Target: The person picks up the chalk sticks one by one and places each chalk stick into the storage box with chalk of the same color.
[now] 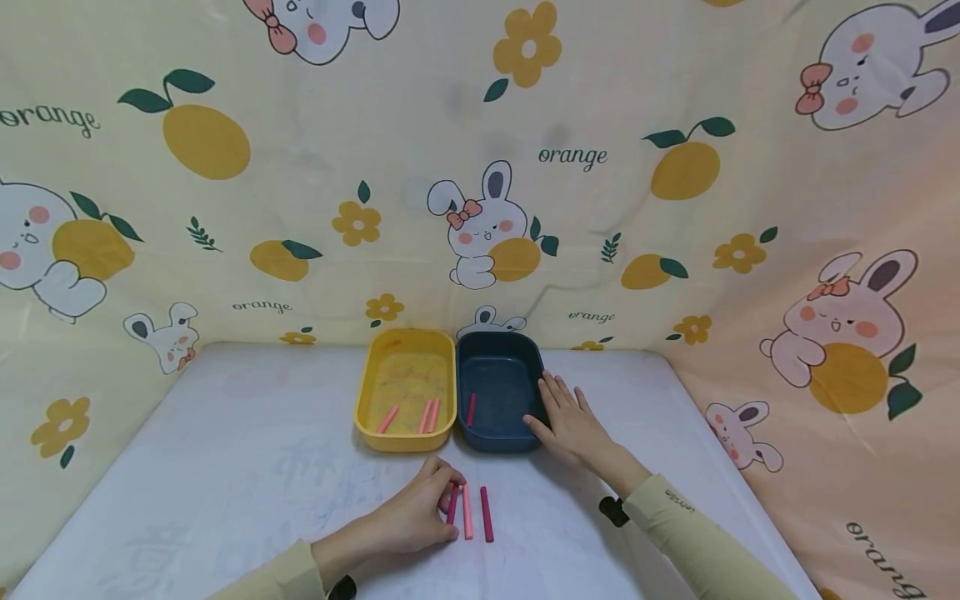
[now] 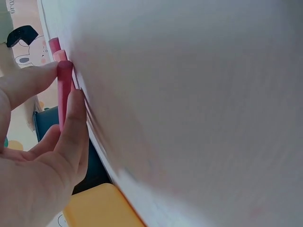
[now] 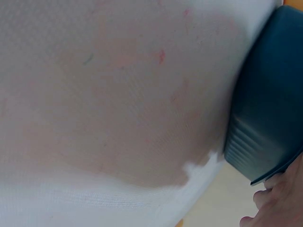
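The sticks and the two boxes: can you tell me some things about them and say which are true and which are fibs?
1. The left hand pinches a dark pink stick on the table. True.
2. The yellow box has no sticks in it. False: three light pink sticks lie inside.
3. The right hand rests flat against the blue box. True.
4. The blue box holds five sticks. False: only one dark pink stick shows inside.
5. The two boxes stand far apart. False: they sit side by side, touching.
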The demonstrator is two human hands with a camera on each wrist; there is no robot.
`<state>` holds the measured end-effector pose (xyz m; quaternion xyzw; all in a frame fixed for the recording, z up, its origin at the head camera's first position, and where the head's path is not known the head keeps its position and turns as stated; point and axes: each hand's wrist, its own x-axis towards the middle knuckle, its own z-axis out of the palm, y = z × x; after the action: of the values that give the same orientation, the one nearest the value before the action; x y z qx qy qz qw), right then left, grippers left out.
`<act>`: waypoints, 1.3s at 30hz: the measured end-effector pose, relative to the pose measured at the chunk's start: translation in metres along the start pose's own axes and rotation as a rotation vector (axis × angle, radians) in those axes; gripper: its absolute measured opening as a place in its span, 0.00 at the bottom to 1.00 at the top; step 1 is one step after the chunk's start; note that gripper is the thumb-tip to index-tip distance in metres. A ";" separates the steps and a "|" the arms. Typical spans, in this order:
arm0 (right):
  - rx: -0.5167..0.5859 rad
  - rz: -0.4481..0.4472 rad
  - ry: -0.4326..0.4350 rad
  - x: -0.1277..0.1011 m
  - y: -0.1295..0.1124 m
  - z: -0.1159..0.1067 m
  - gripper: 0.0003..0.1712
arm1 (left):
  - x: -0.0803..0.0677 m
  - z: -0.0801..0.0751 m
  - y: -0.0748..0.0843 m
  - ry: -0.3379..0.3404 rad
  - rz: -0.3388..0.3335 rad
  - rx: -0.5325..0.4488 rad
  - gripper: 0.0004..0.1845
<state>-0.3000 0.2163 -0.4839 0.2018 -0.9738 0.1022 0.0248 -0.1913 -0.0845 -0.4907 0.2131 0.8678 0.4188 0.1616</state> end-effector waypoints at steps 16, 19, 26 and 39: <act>0.013 0.005 -0.008 0.000 0.000 0.000 0.49 | 0.002 0.003 -0.004 -0.006 0.023 -0.108 0.28; 0.010 0.006 -0.006 0.000 0.001 0.000 0.50 | 0.003 0.003 -0.003 0.001 0.010 -0.131 0.28; 0.009 0.003 -0.007 0.001 0.000 0.000 0.50 | 0.003 0.002 0.001 0.016 0.015 -0.189 0.28; 0.005 0.006 -0.004 0.001 0.000 0.001 0.50 | 0.012 -0.003 0.011 0.102 0.091 -0.232 0.29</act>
<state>-0.3005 0.2157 -0.4843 0.1991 -0.9742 0.1044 0.0219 -0.2001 -0.0744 -0.4810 0.2106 0.8100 0.5337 0.1214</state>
